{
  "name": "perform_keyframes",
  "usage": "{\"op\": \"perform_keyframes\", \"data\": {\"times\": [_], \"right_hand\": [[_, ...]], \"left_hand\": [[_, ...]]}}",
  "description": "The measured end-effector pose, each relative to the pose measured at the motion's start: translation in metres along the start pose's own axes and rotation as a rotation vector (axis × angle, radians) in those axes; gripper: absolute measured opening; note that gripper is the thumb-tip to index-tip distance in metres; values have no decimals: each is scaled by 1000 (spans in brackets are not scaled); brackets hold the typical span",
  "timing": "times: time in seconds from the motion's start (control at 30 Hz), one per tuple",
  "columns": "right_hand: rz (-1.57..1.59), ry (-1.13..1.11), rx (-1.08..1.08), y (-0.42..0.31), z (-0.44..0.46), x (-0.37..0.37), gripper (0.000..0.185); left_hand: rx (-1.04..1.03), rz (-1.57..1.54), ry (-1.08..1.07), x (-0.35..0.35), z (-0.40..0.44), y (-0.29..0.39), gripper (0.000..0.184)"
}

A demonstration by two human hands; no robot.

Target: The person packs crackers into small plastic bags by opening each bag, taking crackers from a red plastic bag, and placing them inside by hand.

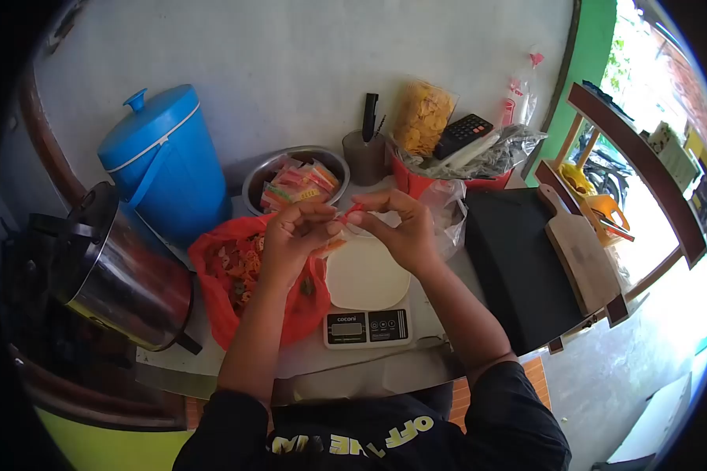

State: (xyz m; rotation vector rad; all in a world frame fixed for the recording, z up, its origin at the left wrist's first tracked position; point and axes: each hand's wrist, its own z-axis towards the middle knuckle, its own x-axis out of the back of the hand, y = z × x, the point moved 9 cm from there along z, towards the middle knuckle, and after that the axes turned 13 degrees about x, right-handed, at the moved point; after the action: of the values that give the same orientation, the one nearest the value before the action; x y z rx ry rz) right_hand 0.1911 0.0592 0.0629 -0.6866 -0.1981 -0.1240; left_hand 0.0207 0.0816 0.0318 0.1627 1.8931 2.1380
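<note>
The two hands meet above the middle of the table (208,326), and the task of both is around one small red piece (354,210) of thin material, which is between their fingertips. The right hand (404,231) has the thumb and forefinger clamped on this piece. The left hand (297,229) comes to it from the left side, with thumb and forefinger bent and near each other; I cannot tell if they are pressed on the piece too. Just below the left fingertips there is something orange and shiny (332,245), too small to tell clearly. Under the hands stands a white kitchen scale (368,286), with its display at the near side. To the left of the scale, an open red plastic bag (310,318) contains orange pieces (239,267), and the left forearm passes over it. On the far side, a metal bowl (248,188) holds small colourful packets (302,187). To the right of this bowl are a grey cup (364,163) and a red basket (411,184), with a black calculator (463,136) on top. At the far left stands a blue jug (169,157); on the right, a wooden board (581,255) lies on a black box (511,267).
</note>
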Motion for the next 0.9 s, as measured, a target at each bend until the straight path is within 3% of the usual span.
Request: {"op": "perform_keyframes", "data": {"times": [0.17, 0.27, 0.37, 0.57, 0.67, 0.9], "right_hand": [[147, 130, -30, 8, -2, 4, 23], [39, 11, -57, 2, -1, -3, 21], [-60, -116, 157, -10, 3, -13, 22], [-237, -300, 318, -26, -2, -26, 25], [-169, -369, 245, -14, -4, -28, 31], [-28, -210, -46, 6, 1, -9, 22]], "left_hand": [[43, -119, -22, -6, -1, 2, 22], [61, -179, -47, -7, -1, 1, 19], [30, -162, -49, -7, -2, 1, 16], [17, -138, -53, 1, 1, -4, 10], [27, -112, -61, 1, 6, -13, 14], [-11, -164, -22, -9, 2, 0, 30]]}}
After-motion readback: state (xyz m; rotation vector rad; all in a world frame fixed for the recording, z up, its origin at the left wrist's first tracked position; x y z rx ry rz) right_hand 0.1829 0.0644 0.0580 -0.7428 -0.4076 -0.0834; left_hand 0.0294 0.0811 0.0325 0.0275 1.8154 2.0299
